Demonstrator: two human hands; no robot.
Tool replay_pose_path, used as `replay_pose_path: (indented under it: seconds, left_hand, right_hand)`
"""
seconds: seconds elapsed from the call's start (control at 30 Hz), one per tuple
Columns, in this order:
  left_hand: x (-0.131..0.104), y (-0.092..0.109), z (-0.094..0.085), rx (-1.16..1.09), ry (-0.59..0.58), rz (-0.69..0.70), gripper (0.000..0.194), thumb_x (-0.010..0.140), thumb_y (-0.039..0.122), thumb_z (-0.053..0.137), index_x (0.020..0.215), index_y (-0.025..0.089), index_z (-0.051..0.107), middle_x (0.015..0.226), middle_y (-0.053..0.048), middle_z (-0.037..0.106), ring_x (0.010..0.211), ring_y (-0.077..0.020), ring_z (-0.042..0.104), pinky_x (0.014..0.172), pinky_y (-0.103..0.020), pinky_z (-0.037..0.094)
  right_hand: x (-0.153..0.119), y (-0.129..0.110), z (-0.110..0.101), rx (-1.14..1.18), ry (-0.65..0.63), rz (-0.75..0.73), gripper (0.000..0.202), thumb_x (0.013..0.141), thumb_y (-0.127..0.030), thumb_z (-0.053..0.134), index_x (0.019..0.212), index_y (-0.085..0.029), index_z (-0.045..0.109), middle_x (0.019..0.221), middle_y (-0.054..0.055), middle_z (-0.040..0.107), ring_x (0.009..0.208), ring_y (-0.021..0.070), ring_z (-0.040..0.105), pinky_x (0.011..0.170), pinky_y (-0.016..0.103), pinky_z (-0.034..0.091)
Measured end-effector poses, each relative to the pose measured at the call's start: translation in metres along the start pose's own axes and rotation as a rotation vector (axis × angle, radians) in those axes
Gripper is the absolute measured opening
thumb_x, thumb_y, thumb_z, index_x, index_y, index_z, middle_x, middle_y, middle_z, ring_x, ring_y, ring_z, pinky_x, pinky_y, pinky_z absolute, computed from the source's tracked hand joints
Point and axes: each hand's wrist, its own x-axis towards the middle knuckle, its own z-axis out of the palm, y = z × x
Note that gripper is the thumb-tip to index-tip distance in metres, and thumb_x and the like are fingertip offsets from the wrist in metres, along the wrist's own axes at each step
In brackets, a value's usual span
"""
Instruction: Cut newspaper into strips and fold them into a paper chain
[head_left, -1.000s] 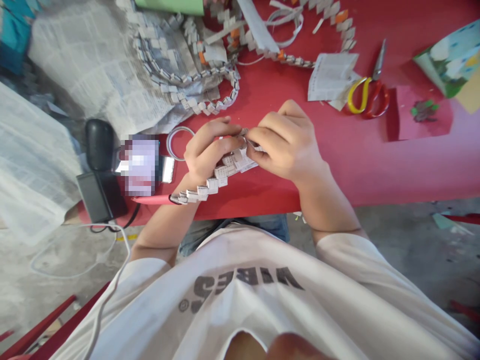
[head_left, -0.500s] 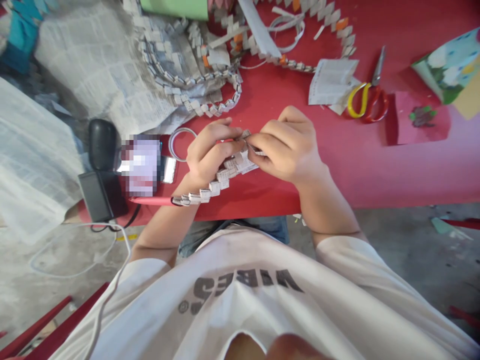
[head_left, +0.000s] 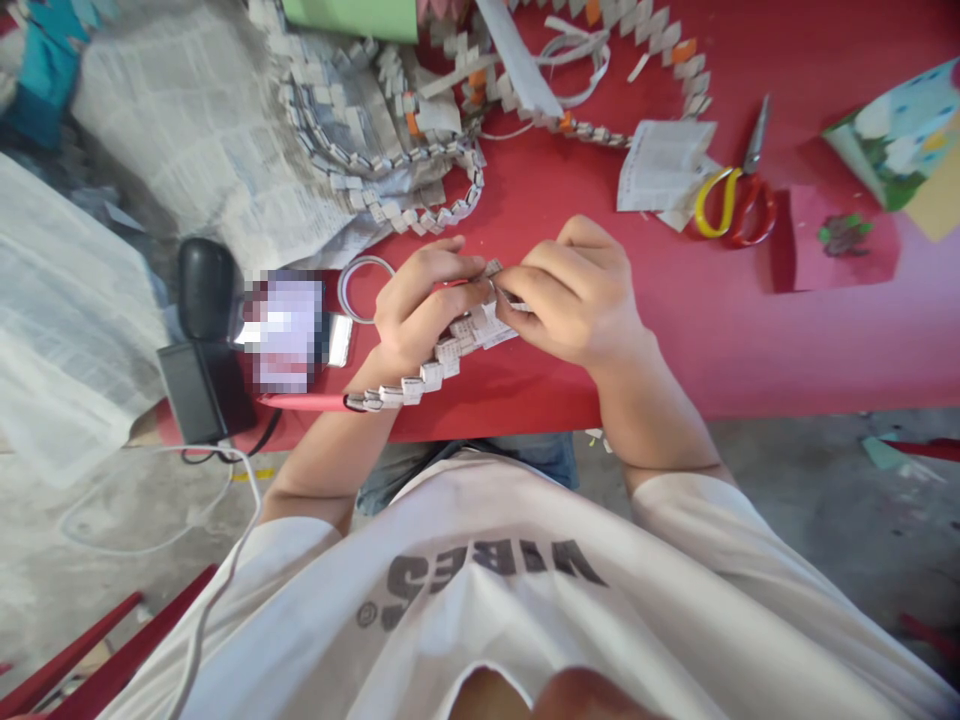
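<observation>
A chain of folded newspaper links (head_left: 431,376) runs in a zigzag from near my left wrist up to my fingertips. My left hand (head_left: 420,305) is closed on the upper end of this paper chain, thumb side toward the middle. My right hand (head_left: 574,290) pinches at the same end, its fingertips almost touching the left ones. Folded printed paper shows below the right fingers. Just what each fingertip presses is partly hidden. The chain's lower end lies at a pink-red strip by my left forearm.
Scissors (head_left: 739,195) with yellow and red handles lie at the right, beside cut newspaper pieces (head_left: 664,165). Longer paper chains (head_left: 450,215) curl at the back. A tape roll (head_left: 352,290), a black mouse (head_left: 205,288), a black adapter (head_left: 204,392) and a blurred-out device (head_left: 285,330) are at the left.
Both hands hold nearly the same pose at the chain's end. The right hand has shifted very slightly; nothing was taken up or let go.
</observation>
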Motion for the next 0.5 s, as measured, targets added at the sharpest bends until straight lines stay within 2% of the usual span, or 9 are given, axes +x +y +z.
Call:
replay_pose_path:
  seconds: [0.1,0.37,0.5]
  left_hand:
    - [-0.0016,0.0005,0.0003,0.011,-0.007,-0.039,0.015,0.106,0.031,0.072,0.120,0.036,0.072,0.118,0.001,0.078,0.104,-0.0189,0.079,0.109,-0.046,0.071]
    - [-0.0010,-0.0004,0.0005,0.082,-0.019,-0.051,0.010,0.110,0.039,0.062,0.119,0.040,0.068,0.113,0.001,0.079,0.096,-0.0201,0.080,0.101,-0.047,0.073]
    - [0.0013,-0.0005,-0.0002,-0.014,0.003,-0.050,0.013,0.107,0.032,0.070,0.118,0.037,0.072,0.114,0.001,0.079,0.100,-0.0199,0.080,0.106,-0.047,0.071]
  right_hand:
    - [-0.0004,-0.0001,0.0003,0.023,0.008,0.014,0.028,0.111,-0.033,0.053,0.090,-0.025,0.069,0.081,0.000,0.054,0.069,0.0144,0.038,0.075,0.040,0.037]
    - [0.0067,-0.0021,-0.0065,-0.056,0.014,-0.059,0.027,0.108,-0.030,0.056,0.086,-0.024,0.070,0.074,-0.001,0.057,0.064,0.0143,0.034,0.068,0.040,0.036]
    - [0.0048,0.0000,-0.0045,0.011,-0.023,0.030,0.030,0.110,-0.037,0.052,0.090,-0.026,0.071,0.074,0.000,0.054,0.064,0.0146,0.037,0.070,0.041,0.040]
